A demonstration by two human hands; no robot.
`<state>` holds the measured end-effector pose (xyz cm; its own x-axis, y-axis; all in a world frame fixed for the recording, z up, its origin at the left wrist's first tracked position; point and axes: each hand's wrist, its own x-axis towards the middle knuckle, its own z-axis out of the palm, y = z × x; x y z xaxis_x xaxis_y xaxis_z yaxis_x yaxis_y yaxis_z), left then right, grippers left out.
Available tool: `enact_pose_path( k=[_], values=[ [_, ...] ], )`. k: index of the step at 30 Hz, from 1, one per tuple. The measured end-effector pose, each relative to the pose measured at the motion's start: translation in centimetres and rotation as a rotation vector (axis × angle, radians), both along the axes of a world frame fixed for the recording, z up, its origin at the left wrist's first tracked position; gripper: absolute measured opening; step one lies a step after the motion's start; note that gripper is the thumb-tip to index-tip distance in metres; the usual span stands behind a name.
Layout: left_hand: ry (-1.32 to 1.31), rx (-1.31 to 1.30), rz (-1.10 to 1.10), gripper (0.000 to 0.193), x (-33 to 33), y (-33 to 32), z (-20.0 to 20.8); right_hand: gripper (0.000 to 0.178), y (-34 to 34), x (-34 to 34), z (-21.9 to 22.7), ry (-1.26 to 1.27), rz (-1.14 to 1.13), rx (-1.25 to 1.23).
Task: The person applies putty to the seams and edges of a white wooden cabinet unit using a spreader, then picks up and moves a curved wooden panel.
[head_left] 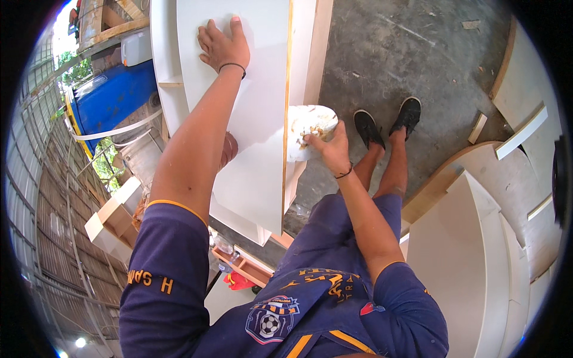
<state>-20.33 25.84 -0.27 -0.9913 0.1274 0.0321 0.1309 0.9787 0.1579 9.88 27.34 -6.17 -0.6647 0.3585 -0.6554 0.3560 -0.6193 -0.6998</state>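
Observation:
A large white panel lies in front of me, with a yellow-brown line along its right edge. My left hand rests on its far part, fingers spread and empty. At the panel's right edge, my right hand grips a white rounded piece smeared with brown and yellowish residue. My thumb lies on its stained face; whether it is flat or hollow, I cannot tell. Partly hidden behind my left forearm, a reddish-brown round object sits on the panel.
White cabinet-like boxes stand beneath and beside the panel. A blue bin and a white jug are at the left. White curved panels lean at the right. Offcuts lie on the grey concrete floor. An orange tray sits lower down.

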Motion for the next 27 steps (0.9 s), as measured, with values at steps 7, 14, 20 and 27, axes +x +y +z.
enact_pose_path(
  k=[7,14,20,27],
  values=[
    [0.011,-0.013,0.006,0.074,-0.2,-0.9,0.1,0.059,3.3,-2.6,1.5,0.050,-0.075,-0.111],
    [0.016,-0.014,0.008,0.073,0.2,0.1,-0.3,0.060,3.4,-3.6,-2.2,-0.030,0.030,0.161],
    [0.018,-0.033,0.027,0.072,0.3,-1.0,0.5,0.059,6.7,-5.6,-0.1,0.059,-0.029,-0.080],
    [0.012,-0.038,0.031,0.071,1.0,-0.2,0.2,0.059,7.5,-8.2,-0.9,0.083,0.008,-0.054]
  ],
)
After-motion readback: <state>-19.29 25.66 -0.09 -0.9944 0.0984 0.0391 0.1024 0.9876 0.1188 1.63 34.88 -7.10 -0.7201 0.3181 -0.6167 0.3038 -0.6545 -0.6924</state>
